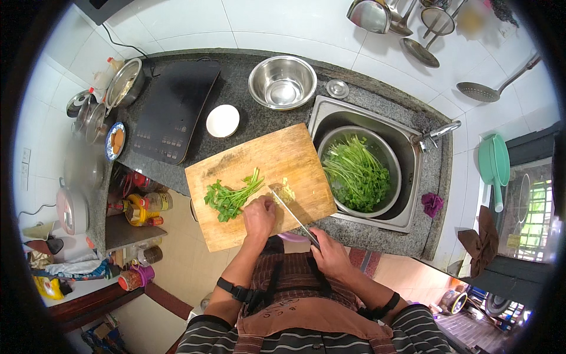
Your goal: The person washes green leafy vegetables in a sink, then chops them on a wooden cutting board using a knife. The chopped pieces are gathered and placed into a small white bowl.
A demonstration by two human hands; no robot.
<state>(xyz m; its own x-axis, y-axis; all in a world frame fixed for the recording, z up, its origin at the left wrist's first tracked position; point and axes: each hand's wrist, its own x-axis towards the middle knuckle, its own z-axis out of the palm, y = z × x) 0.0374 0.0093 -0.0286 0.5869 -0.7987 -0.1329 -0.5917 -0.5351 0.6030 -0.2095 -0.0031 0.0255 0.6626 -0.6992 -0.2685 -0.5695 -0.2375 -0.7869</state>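
A wooden cutting board (283,150) lies in front of me, its near end jutting past the counter's front edge. My right hand (329,254) grips the dark handle of a kitchen knife (292,214), whose blade slants across the board. Beside the blade my left hand (260,217) rests with curled fingers; whatever may be under them is hidden. Pale yellow chopped bits (286,191), perhaps garlic or ginger, lie just beyond the blade. Left of my left hand is a small bunch of leafy green herbs (232,197), its stems pointing up and right.
A steel basin of green herbs (358,177) sits in the sink (409,190), right of the board. Behind the board stand a steel bowl (283,82) and a white bowl (223,121). An induction cooker (177,110) and a plate with brown eggs (115,140) are at left.
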